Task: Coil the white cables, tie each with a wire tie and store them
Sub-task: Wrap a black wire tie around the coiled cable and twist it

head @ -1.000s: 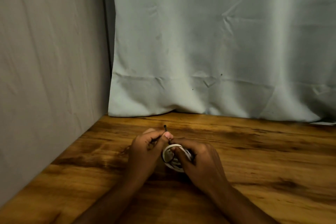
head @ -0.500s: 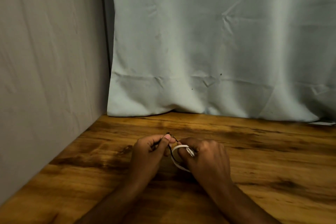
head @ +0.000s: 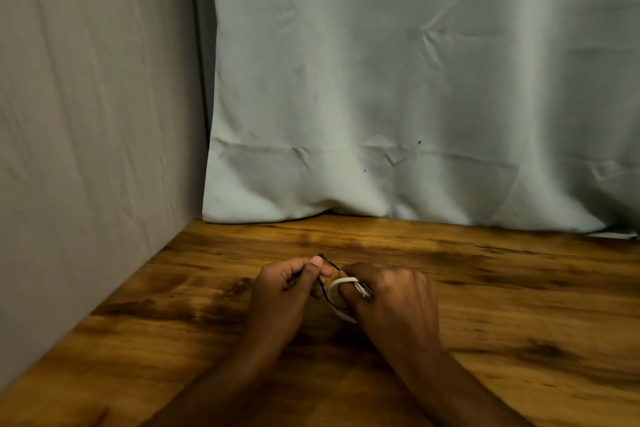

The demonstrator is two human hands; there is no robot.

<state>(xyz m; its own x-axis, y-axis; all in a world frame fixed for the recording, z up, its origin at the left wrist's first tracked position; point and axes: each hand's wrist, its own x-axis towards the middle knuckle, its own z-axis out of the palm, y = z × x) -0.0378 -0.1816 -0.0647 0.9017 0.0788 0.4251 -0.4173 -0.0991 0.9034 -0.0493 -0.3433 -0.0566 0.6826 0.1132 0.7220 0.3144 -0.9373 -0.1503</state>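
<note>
On the head view I see the left hand (head: 284, 288) pinching a thin black wire tie (head: 327, 291), while the right hand (head: 391, 302) grips the coiled white cable (head: 337, 284) just above the wooden table (head: 519, 305), near a pale curtain (head: 415, 80).

white cable (head: 341, 282): mostly hidden by right hand (head: 391, 302) | forearms: cut off

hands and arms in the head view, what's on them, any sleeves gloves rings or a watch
Both the left hand and the right hand are bare: no gloves, and no ring shows on the visible fingers. Both forearms are bare down to the bottom edge of the picture, with no sleeve, watch or bracelet in view. The left thumbnail is short and pale. The light is dim, so finer marks cannot be told.
</note>
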